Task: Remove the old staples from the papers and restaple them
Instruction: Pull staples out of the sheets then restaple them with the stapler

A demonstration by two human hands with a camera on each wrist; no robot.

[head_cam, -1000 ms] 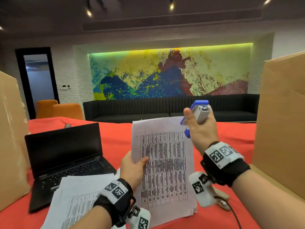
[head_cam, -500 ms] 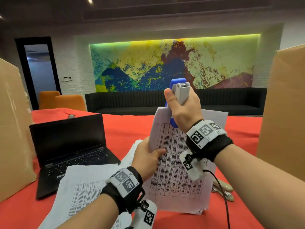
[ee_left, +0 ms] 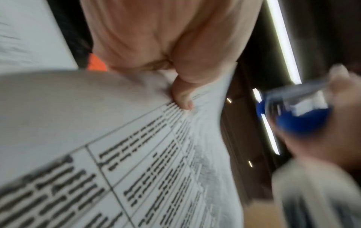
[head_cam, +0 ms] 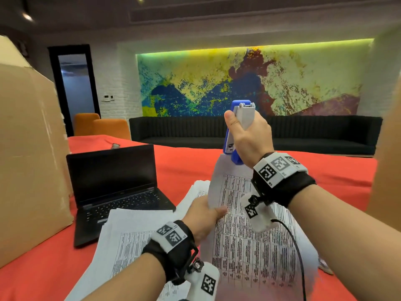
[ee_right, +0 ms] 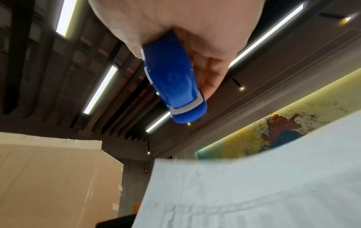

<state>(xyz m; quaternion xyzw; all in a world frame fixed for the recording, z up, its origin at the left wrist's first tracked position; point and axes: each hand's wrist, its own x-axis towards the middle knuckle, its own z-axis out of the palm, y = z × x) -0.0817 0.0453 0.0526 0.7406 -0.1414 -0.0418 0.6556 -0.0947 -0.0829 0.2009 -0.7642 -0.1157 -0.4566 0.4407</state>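
Head view: since half a second back, my right hand had lifted a little and my left hand had dropped the papers lower, toward the red table. Right fingers were curled tight round the blue stapler, its lower tip at the papers' top corner. Left thumb and fingers pinched the papers' left edge. Another paper stack lay by the laptop.
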